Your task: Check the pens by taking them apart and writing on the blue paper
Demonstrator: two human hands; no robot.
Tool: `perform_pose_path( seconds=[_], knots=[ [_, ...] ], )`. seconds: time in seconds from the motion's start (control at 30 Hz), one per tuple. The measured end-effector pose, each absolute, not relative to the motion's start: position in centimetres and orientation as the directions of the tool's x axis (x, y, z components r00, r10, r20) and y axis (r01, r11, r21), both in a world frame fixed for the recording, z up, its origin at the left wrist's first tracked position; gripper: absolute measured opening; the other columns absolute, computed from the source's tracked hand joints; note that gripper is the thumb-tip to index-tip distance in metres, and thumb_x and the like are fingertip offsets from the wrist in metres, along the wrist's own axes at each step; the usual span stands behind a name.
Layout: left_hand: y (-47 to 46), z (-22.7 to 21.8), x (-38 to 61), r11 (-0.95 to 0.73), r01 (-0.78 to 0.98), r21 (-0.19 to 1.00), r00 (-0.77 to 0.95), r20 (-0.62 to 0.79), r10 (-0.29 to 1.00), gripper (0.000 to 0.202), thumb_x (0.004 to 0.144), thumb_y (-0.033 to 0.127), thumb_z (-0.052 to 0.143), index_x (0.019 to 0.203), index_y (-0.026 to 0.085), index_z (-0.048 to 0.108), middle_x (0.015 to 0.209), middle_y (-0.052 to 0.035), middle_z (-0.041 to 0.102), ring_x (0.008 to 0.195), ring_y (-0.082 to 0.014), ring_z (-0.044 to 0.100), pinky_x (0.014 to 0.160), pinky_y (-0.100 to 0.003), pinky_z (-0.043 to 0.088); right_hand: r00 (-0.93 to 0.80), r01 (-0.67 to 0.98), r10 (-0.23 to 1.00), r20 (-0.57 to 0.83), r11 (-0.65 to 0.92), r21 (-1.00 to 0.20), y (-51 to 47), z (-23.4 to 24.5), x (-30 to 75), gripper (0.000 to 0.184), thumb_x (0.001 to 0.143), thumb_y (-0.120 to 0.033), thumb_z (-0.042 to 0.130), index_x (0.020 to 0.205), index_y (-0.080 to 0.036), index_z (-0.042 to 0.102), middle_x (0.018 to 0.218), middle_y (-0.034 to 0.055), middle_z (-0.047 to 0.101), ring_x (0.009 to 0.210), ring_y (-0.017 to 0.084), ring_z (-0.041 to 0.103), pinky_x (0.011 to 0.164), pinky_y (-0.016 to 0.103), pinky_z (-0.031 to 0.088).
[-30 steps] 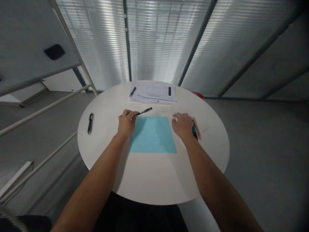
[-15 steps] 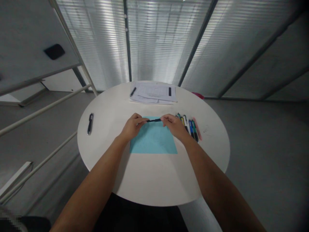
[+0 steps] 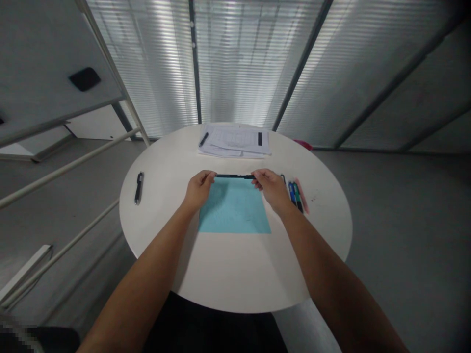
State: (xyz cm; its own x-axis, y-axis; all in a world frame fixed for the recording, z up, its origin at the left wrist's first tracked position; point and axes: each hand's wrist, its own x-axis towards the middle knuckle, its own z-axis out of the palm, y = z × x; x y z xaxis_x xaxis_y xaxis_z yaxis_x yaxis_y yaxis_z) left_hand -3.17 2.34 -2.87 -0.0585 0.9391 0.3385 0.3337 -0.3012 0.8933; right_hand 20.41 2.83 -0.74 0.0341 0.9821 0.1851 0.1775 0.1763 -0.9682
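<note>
A thin dark pen (image 3: 231, 176) is stretched level between my two hands, over the far edge of a light blue sheet of paper (image 3: 235, 211). My left hand (image 3: 199, 189) is closed, pinching the pen's left end between thumb and fingers. At the other end, my right hand (image 3: 270, 189) grips it with its fingertips, and they cover that tip. The blue sheet lies flat on the white round table (image 3: 239, 274). Whether the pen touches the paper cannot be told.
Right of my right hand lie several markers, among them a blue one (image 3: 292, 192), a green one (image 3: 298, 197) and a pink one (image 3: 302, 195). A black pen (image 3: 139, 188) lies far left. White printed papers (image 3: 235, 142) with another pen (image 3: 203, 139) are at the back.
My hands have moved slightly apart and a little farther away from me. More of the dark pen shows between them, and my right hand now hides more of the markers.
</note>
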Motion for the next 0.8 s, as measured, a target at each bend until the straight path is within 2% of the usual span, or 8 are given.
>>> perform_pose_path(
  seconds=[0.17, 0.33, 0.57, 0.8],
  knots=[
    [2.22, -2.34, -2.92, -0.243, 0.177, 0.954, -0.109, 0.265, 0.958, 0.028, 0.082, 0.042, 0.059, 0.086, 0.016, 0.067, 0.071, -0.0014, 0.063, 0.058, -0.0103, 0.052, 0.057, -0.023, 0.040, 0.041, 0.132, 0.989, 0.142, 0.136, -0.982, 2.69, -0.71, 20.24, 0.028, 0.079, -0.044, 0.061, 0.086, -0.018, 0.065, 0.067, 0.0010, 0.063, 0.057, 0.010, 0.052, 0.052, 0.024, 0.036],
    [2.21, -2.06, -2.80, -0.217, 0.084, 0.973, -0.147, 0.227, 0.963, 0.027, 0.078, 0.042, 0.064, 0.081, 0.015, 0.067, 0.070, -0.0017, 0.063, 0.054, -0.0086, 0.049, 0.055, -0.023, 0.039, 0.019, 0.009, 0.997, 0.079, 0.079, -0.997, 2.84, -1.04, 20.28, 0.031, 0.075, -0.047, 0.066, 0.088, -0.018, 0.065, 0.069, 0.0008, 0.063, 0.055, 0.009, 0.052, 0.048, 0.023, 0.035],
    [2.58, -2.59, -2.84, -0.239, 0.001, 0.971, -0.112, 0.238, 0.965, 0.024, 0.076, 0.038, 0.066, 0.083, 0.015, 0.066, 0.071, -0.0009, 0.062, 0.054, -0.0077, 0.049, 0.053, -0.022, 0.039, -0.030, -0.133, 0.998, -0.058, -0.062, -0.989, 2.62, -0.61, 20.07, 0.036, 0.071, -0.049, 0.069, 0.090, -0.019, 0.063, 0.070, -0.0008, 0.059, 0.049, 0.008, 0.048, 0.043, 0.022, 0.030],
    [2.73, -2.74, -2.80, -0.201, -0.033, 0.979, -0.110, 0.196, 0.974, 0.024, 0.073, 0.032, 0.067, 0.090, 0.015, 0.066, 0.068, 0.0005, 0.059, 0.052, -0.0081, 0.048, 0.052, -0.023, 0.039, -0.045, -0.178, 0.996, -0.082, -0.089, -0.980, 2.35, -0.34, 19.98, 0.035, 0.066, -0.043, 0.073, 0.090, -0.021, 0.062, 0.080, -0.0011, 0.059, 0.052, 0.006, 0.048, 0.044, 0.021, 0.030]
  ],
)
